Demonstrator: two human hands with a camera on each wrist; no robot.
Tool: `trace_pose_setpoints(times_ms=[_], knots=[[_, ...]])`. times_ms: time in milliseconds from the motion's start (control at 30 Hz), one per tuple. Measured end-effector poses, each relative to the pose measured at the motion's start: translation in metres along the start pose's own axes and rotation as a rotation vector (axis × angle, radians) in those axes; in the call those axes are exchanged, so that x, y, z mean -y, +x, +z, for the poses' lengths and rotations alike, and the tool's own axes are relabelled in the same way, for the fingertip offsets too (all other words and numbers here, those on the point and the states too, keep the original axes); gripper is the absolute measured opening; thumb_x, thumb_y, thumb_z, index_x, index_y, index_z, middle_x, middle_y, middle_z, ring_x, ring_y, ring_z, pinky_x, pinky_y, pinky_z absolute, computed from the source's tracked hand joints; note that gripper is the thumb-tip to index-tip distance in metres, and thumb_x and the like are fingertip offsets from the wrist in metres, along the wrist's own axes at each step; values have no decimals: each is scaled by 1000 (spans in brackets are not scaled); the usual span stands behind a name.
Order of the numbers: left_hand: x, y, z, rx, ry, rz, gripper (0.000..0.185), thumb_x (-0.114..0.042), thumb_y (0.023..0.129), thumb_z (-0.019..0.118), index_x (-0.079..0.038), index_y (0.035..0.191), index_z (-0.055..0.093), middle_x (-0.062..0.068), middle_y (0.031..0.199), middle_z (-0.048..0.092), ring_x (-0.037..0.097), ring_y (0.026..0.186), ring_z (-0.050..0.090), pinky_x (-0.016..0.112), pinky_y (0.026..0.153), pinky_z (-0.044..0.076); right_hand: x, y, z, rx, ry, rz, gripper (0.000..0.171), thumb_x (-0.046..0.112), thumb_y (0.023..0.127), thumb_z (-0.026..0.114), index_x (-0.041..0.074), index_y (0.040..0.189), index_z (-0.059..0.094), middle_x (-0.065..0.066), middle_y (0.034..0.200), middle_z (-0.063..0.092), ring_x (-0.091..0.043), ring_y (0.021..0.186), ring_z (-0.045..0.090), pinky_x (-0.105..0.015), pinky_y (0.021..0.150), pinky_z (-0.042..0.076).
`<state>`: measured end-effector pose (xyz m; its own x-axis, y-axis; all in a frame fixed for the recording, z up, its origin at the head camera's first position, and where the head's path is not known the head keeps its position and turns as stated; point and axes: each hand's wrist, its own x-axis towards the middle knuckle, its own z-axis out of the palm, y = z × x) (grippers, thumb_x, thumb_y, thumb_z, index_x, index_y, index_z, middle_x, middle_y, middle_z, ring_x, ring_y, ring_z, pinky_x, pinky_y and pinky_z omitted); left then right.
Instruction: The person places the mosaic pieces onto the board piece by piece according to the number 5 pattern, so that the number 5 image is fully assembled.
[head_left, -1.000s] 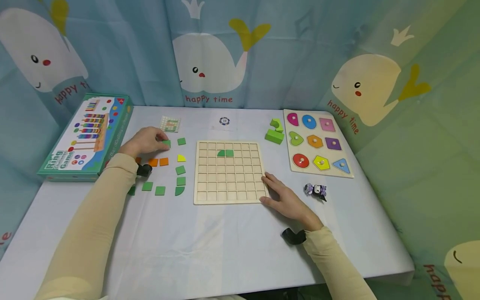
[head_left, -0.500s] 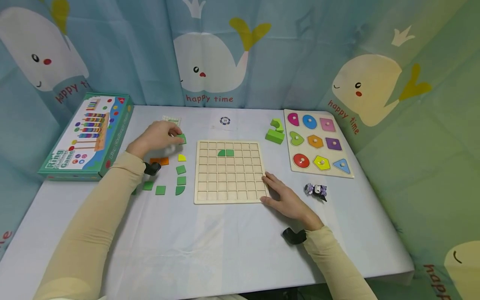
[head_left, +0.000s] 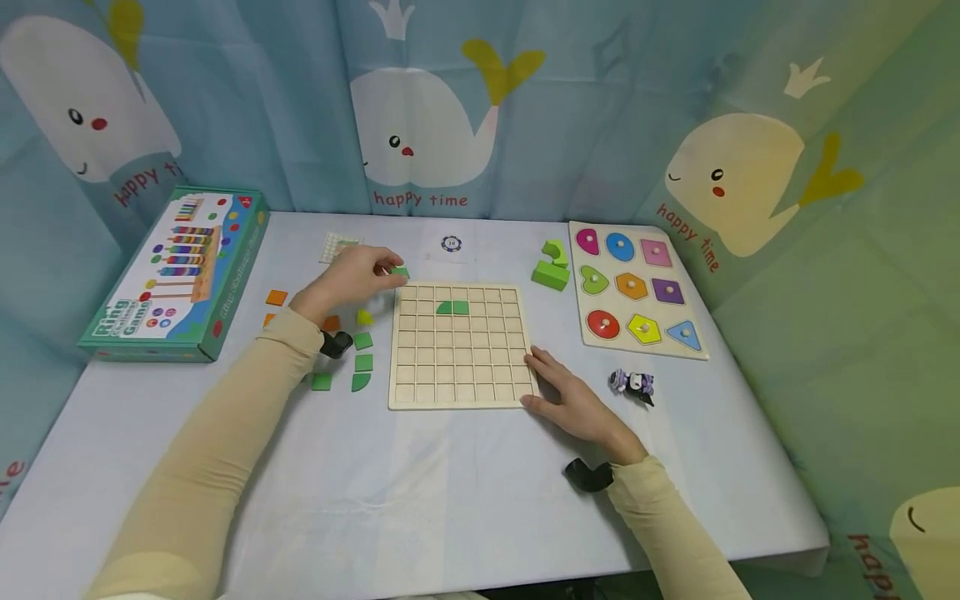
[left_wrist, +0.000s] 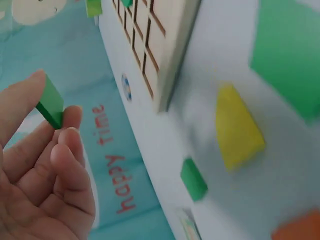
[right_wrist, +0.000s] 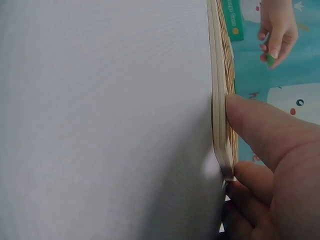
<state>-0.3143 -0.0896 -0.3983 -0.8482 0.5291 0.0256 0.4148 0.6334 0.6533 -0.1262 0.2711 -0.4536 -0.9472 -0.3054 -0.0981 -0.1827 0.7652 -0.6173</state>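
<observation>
My left hand (head_left: 388,275) pinches a small green square tile (head_left: 400,272) between thumb and fingers, just above the far left corner of the wooden grid board (head_left: 450,367). The left wrist view shows the same tile (left_wrist: 50,102) at my fingertips, with the board's edge (left_wrist: 165,45) beyond. Two green pieces (head_left: 452,307) sit in the board's second row. My right hand (head_left: 543,379) lies flat with straight fingers against the board's near right corner. The right wrist view shows a finger pressing the board's edge (right_wrist: 222,125).
Loose green tiles (head_left: 363,340), a yellow piece (head_left: 364,317) and orange tiles (head_left: 277,297) lie left of the board. A ring game box (head_left: 176,271) sits far left, a shape peg puzzle (head_left: 633,287) right, green blocks (head_left: 551,262) behind, a small toy figure (head_left: 633,383) near my right hand.
My left hand has lifted a green tile from the loose pieces and carried it rightward to the board's far left corner. The right hand has stayed still.
</observation>
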Motion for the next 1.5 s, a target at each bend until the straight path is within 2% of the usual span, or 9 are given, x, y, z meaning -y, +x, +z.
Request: trace_pose_setpoints(times_ms=[200,467,633,833,967,1067,1267,1500], knots=[[-18,9,16,-7,-37,70,33,-30,92,71,-10,119,69,4,100,65,20,87,55,36,70,45,0,-2,0,-7,15,1,73,33,94,67,10,153,32,-3,160,19,-25,146,13,-49,113,20],[-39,19,35,21,-47,140,35,-29,92,71,-11,121,69,4,102,66,19,89,58,35,75,46,-1,-2,0,-10,14,2,73,34,94,67,10,153,32,-3,160,18,-24,146,13,-49,113,20],[-48,25,49,20,-59,161,36,-30,94,68,-9,123,68,4,99,65,19,87,58,35,76,47,-2,-2,0,-11,13,4,73,35,94,67,11,154,32,-2,161,18,-23,146,13,-49,113,20],[-53,32,68,12,-72,137,37,-31,96,65,-6,123,67,3,99,65,18,85,57,34,76,46,-2,-2,0,-12,15,5,73,34,94,67,10,153,32,-2,160,19,-23,146,13,-49,113,19],[-56,38,78,14,-49,125,37,-30,95,66,-5,122,67,3,100,66,16,86,59,32,76,47,-2,-2,0,-13,15,10,73,35,94,67,11,154,32,-2,160,19,-23,146,13,-49,113,20],[-59,43,82,32,-2,119,34,-30,95,67,-7,120,68,2,100,66,15,87,60,31,77,47,-2,-2,0,-13,16,15,73,36,94,67,12,154,32,-1,160,19,-23,146,13,-49,113,20],[-70,48,88,81,122,64,30,-32,91,71,-13,114,71,1,106,67,18,94,60,34,81,48,-1,-2,0,-14,16,11,73,34,94,67,11,153,32,-2,160,19,-22,146,13,-49,113,20],[-70,52,94,91,205,44,23,-32,88,75,-13,101,73,-1,96,66,16,81,57,32,70,48,0,-1,0,-7,23,12,73,36,94,67,11,153,33,-1,160,19,-22,146,12,-49,113,19]])
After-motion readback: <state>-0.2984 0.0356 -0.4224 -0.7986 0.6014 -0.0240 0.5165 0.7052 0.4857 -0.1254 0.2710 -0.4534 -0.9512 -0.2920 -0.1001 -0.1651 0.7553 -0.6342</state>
